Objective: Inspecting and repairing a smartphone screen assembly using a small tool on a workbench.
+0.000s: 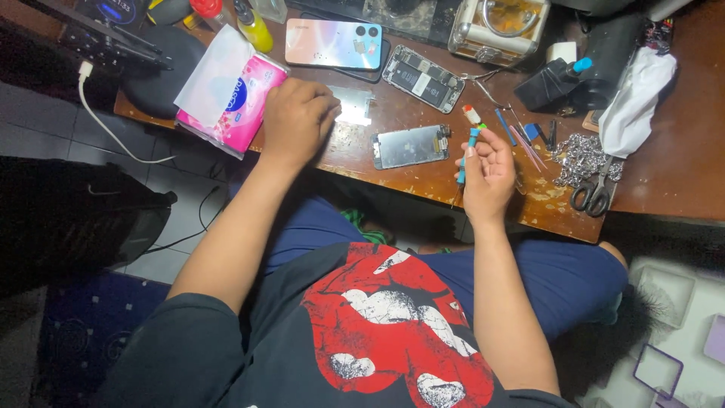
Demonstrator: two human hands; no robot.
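My right hand (489, 175) grips a small screwdriver (470, 140) with a blue shaft and a white and red cap, held upright over the front edge of the brown wooden table (680, 166). Just left of it lies a small opened phone body (410, 145), flat on the table. My left hand (296, 119) rests with curled fingers on the table beside a pink tissue pack (230, 102); whether it holds anything is hidden. A thin silver plate (355, 104) lies right by its fingertips.
Farther back lie a pastel phone (333, 43) and an opened phone frame with exposed parts (422, 78). Scissors (595, 193), a metal chain (580, 159), thin tools (521, 136) and a white cloth (633, 102) crowd the right. A white cable (106, 125) hangs off the left edge.
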